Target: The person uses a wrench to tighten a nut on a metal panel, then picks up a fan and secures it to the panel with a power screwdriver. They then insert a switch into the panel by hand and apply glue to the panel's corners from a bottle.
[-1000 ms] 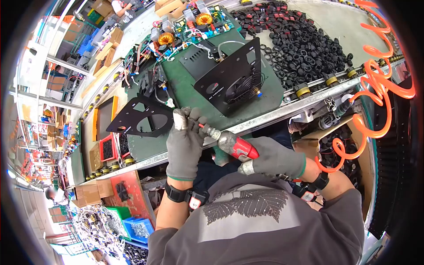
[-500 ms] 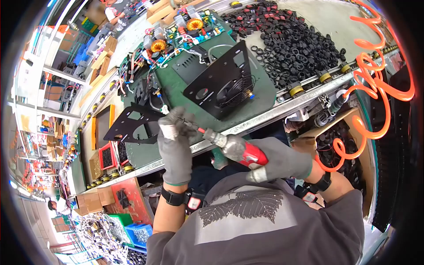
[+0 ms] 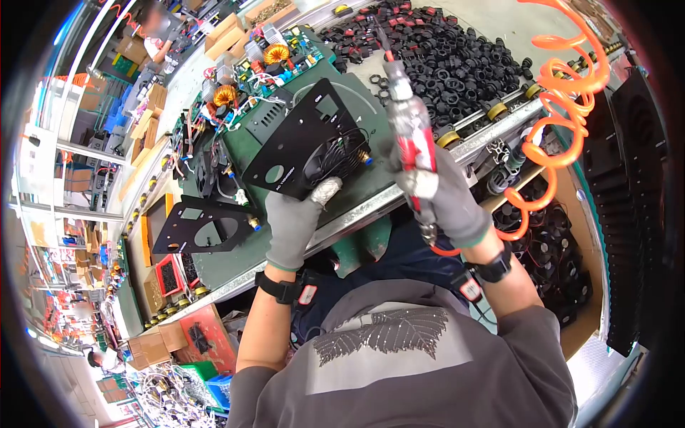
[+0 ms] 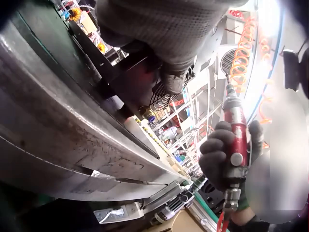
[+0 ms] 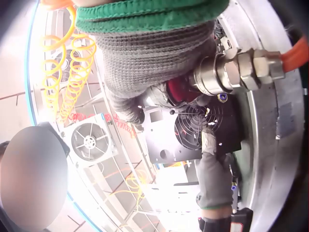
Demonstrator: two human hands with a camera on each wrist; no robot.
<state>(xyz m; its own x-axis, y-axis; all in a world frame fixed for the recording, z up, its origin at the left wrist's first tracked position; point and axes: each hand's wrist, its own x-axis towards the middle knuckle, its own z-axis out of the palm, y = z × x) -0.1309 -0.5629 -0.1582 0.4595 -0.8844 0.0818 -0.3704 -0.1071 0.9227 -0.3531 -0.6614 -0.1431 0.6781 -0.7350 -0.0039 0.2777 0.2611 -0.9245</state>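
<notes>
My gloved left hand [image 3: 292, 225] grips the lower edge of a black metal panel [image 3: 282, 158], thumb in front at the fan opening and the other fingers hidden behind. The panel leans upright on the green board; a round wire fan guard [image 5: 195, 126] shows on it in the right wrist view. In my gloved right hand [image 3: 451, 203] is a red air screwdriver [image 3: 412, 128], its bit pointing up and away, to the right of the panel. A second black panel [image 3: 175, 227] with a large round hole stands at the left, apart from both hands.
Circuit boards with copper coils [image 3: 277, 54] lie at the back of the green board [image 3: 360, 187]. Black ring parts [image 3: 457, 75] are heaped behind the screwdriver. An orange coiled hose [image 3: 560, 153] hangs at the right, above a carton of black fans [image 3: 546, 250]. A metal rail [image 3: 357, 214] runs along the front.
My left hand has left the screwdriver's bit tip and moved right onto the fan panel. My right hand has swung the screwdriver's bit from pointing left to pointing up and away.
</notes>
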